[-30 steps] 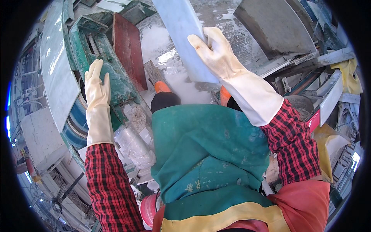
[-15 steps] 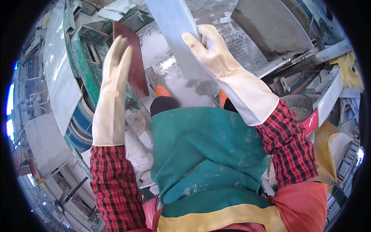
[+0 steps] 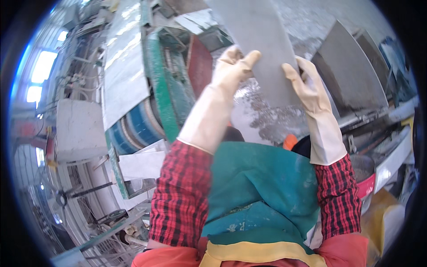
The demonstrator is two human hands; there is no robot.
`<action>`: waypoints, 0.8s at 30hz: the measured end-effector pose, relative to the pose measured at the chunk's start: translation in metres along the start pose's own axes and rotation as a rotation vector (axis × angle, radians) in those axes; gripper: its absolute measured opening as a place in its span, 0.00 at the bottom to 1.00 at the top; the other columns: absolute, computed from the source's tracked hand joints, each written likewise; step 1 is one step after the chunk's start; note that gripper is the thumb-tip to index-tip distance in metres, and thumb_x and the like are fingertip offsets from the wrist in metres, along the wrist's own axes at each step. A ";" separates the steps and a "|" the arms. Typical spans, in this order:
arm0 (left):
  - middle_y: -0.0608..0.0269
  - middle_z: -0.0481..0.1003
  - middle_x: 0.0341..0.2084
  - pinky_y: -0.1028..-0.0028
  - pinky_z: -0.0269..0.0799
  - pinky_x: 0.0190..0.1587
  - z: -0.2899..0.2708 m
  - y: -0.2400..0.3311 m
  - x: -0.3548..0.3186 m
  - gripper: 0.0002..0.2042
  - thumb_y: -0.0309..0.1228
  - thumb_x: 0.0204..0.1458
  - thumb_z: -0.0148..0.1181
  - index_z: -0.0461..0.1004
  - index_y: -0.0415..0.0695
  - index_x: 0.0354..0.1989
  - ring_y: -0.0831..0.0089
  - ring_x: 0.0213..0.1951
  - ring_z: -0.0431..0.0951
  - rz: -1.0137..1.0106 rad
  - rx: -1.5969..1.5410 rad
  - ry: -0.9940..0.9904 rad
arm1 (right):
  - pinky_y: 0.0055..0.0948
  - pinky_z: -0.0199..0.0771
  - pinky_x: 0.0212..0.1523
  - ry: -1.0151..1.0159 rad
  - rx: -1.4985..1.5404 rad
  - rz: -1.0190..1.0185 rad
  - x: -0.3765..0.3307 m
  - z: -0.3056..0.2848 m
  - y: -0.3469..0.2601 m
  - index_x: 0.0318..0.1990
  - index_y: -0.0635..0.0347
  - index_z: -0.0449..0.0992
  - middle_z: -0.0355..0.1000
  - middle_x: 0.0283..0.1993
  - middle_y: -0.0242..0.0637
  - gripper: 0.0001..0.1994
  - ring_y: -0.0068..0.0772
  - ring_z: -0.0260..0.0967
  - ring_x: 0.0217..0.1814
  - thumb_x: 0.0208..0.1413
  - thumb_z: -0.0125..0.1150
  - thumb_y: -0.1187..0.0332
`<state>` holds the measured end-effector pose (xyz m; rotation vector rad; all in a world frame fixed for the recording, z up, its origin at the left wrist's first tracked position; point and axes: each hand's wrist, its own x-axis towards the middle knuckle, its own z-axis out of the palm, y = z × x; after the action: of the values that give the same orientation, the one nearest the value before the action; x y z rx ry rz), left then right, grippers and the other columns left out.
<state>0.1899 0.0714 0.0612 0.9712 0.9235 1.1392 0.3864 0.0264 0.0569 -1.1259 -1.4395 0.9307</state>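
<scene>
Both my hands, in long cream rubber gloves, hold a long flat grey slab (image 3: 262, 40) in front of me, one at each long edge. My left hand (image 3: 236, 66) grips its left edge, thumb on the upper face and fingers partly hidden beneath. My right hand (image 3: 307, 80) clasps the right edge the same way, lower down. The slab's near end hangs over the wet floor, and its far end runs out of the top of the picture. Below my hands a green apron (image 3: 267, 178) covers my front.
To the left stands a green metal frame (image 3: 160, 80) with a reddish-brown board (image 3: 200, 64) and a blue drum-like part (image 3: 138, 127). A large pale sheet (image 3: 126, 66) lies beyond. On the right lean big grey slabs (image 3: 351, 66), with a red bucket (image 3: 365, 184) nearer me.
My left hand, free before, has moved right and taken hold of the slab's left edge. My right hand still holds the slab. The view has swung leftward.
</scene>
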 end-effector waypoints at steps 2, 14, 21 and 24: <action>0.63 0.78 0.34 0.77 0.75 0.31 0.006 0.012 -0.005 0.13 0.28 0.52 0.65 0.75 0.39 0.45 0.78 0.32 0.78 0.056 -0.034 0.084 | 0.23 0.67 0.39 0.054 0.012 -0.046 0.008 -0.001 0.000 0.54 0.66 0.73 0.73 0.37 0.33 0.18 0.22 0.68 0.38 0.61 0.60 0.64; 0.48 0.71 0.51 0.56 0.75 0.57 -0.200 0.109 -0.090 0.20 0.26 0.60 0.55 0.61 0.43 0.59 0.55 0.53 0.74 0.497 -0.516 0.900 | 0.24 0.75 0.47 0.375 0.103 0.163 -0.021 -0.093 0.052 0.57 0.58 0.72 0.76 0.48 0.41 0.16 0.26 0.75 0.43 0.65 0.53 0.63; 0.52 0.71 0.51 0.57 0.78 0.54 -0.320 0.077 -0.201 0.15 0.25 0.61 0.52 0.63 0.42 0.56 0.56 0.51 0.76 0.390 -0.549 1.010 | 0.31 0.70 0.54 0.491 -0.786 0.116 -0.135 -0.243 0.057 0.58 0.60 0.71 0.74 0.54 0.44 0.21 0.35 0.71 0.55 0.62 0.57 0.60; 0.52 0.71 0.50 0.56 0.80 0.50 -0.323 0.057 -0.213 0.14 0.23 0.61 0.50 0.63 0.42 0.55 0.57 0.50 0.77 0.315 -0.565 1.125 | 0.40 0.61 0.63 0.550 -1.527 0.418 -0.190 -0.239 -0.006 0.62 0.57 0.68 0.68 0.61 0.45 0.29 0.48 0.64 0.62 0.58 0.57 0.49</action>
<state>-0.1682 -0.0849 0.0345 -0.0808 1.2068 2.1405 0.6251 -0.1637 0.0521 -2.5695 -1.3290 -0.4870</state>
